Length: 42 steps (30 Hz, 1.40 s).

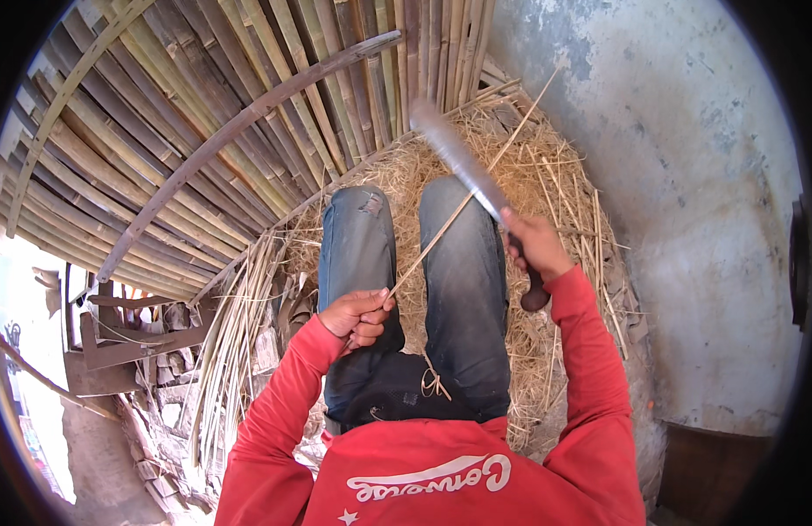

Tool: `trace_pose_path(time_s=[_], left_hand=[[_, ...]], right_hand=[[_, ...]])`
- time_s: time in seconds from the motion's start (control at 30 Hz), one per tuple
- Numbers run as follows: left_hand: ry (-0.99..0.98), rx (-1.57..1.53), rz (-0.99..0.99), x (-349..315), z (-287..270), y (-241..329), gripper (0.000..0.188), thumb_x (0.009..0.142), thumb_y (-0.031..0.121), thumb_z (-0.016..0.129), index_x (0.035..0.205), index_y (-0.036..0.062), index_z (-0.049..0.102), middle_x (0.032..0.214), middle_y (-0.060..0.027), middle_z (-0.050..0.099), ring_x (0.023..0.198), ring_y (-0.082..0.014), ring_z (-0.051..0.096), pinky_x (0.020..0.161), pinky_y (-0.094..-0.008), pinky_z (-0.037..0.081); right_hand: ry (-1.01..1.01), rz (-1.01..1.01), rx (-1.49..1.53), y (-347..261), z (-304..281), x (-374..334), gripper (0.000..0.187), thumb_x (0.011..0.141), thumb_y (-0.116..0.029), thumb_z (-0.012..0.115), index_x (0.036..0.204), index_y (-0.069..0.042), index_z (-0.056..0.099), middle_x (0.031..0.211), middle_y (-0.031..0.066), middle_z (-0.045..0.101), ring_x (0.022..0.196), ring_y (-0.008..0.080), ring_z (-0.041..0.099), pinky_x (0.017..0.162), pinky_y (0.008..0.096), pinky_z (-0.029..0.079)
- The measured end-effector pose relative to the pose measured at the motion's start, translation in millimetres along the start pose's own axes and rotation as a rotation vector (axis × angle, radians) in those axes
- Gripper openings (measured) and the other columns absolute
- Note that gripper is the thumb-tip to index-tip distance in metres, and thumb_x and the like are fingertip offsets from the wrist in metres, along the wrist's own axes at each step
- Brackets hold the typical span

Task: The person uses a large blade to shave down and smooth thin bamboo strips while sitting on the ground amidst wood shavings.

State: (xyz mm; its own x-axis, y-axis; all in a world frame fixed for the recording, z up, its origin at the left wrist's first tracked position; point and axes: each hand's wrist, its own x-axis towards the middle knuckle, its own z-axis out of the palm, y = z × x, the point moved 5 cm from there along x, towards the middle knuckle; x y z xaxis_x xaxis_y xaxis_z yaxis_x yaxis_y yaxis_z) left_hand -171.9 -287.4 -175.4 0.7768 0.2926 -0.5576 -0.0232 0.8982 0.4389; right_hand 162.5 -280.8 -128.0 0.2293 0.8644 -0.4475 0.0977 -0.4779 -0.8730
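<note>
My left hand is closed around the near end of a long, thin bamboo strip, above my left thigh. The strip slants up and to the right, past my right knee, toward the wall. In my right hand is the dark handle of a machete, its broad blade pointing up and left. The blade crosses the strip over my right knee; its far end is smeared by motion. Whether blade and strip touch, I cannot tell. A dark cloth lies across my lap, with a small curl of shavings on it.
A slatted bamboo panel with curved crosspieces leans at the upper left. Pale wall rises on the right. Straw-like shavings cover the ground around my legs. A bundle of thin strips lies to my left, beside wooden pieces.
</note>
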Motion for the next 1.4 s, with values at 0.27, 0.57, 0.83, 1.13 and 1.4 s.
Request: trace_pose_path(time_s=[0.27,0.57,0.83,1.13,1.4], left_hand=[[0.030,0.021,0.017,4.3,3.0,5.1,0.028,0.109,0.035,0.052,0.095,0.0101,0.052,0.062,0.0086,0.031,0.044,-0.0033,0.021,0.040,-0.0241,0.019],[0.012,0.097,0.024,2.9,5.5,11.0,0.028,0.109,0.036,0.052,0.096,0.0101,0.053,0.061,0.0092,0.030,0.044,-0.0029,0.022,0.040,-0.0233,0.018],[0.009,-0.003,0.009,0.3,-4.4,1.3,0.029,0.109,0.037,0.051,0.095,0.0113,0.052,0.064,0.0089,0.032,0.045,-0.0020,0.022,0.040,-0.0227,0.018],[-0.152,-0.151,-0.080,17.6,7.1,0.7,0.028,0.110,0.037,0.049,0.095,0.0125,0.049,0.065,0.0086,0.032,0.045,-0.0013,0.022,0.039,-0.0219,0.018],[-0.146,-0.161,-0.061,13.8,3.3,-3.2,0.027,0.110,0.038,0.048,0.101,0.0125,0.050,0.065,0.0095,0.032,0.045,-0.0013,0.024,0.039,-0.0217,0.018]], right_hand=[[-0.029,0.061,-0.005,0.3,12.1,3.9,0.050,0.102,-0.051,0.060,0.077,-0.008,0.057,0.058,-0.0019,0.050,0.043,0.0094,0.044,0.040,0.0281,0.037],[0.126,-0.034,0.160,-7.1,-25.6,39.1,0.052,0.103,-0.050,0.057,0.077,-0.006,0.057,0.058,-0.0005,0.051,0.041,0.0109,0.044,0.040,0.0282,0.036],[-0.169,0.102,-0.045,3.5,12.4,-2.6,0.050,0.102,-0.051,0.061,0.079,-0.006,0.058,0.059,-0.0008,0.052,0.042,0.0082,0.044,0.039,0.0259,0.036],[0.001,0.064,0.134,9.8,3.9,3.9,0.050,0.102,-0.051,0.060,0.078,-0.008,0.057,0.057,-0.0019,0.050,0.041,0.0090,0.043,0.039,0.0266,0.036],[0.090,0.026,0.154,5.9,-29.1,29.1,0.049,0.103,-0.051,0.058,0.080,-0.008,0.058,0.058,-0.0013,0.051,0.043,0.0094,0.045,0.040,0.0271,0.037]])
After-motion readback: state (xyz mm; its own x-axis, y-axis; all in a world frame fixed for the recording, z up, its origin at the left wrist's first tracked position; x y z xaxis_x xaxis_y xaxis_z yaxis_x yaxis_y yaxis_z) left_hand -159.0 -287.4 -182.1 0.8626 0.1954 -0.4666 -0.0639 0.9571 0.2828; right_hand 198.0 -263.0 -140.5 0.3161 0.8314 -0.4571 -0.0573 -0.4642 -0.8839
